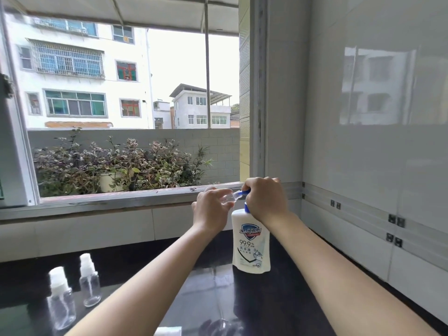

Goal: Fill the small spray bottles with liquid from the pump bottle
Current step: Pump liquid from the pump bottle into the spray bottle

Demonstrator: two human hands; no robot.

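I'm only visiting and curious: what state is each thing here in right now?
Pump bottle: upright on the counter, right hand gripping its pump head.
Small bottle: uncapped, tilted, mouth at the nozzle, held by the left hand.
Nearer spray bottle: upright, capped, looks empty.
Farther spray bottle: upright, capped, looks empty.

At pump bottle (251,243) spout: small bottle (229,198) in left hand (212,207), right hand (264,197) atop
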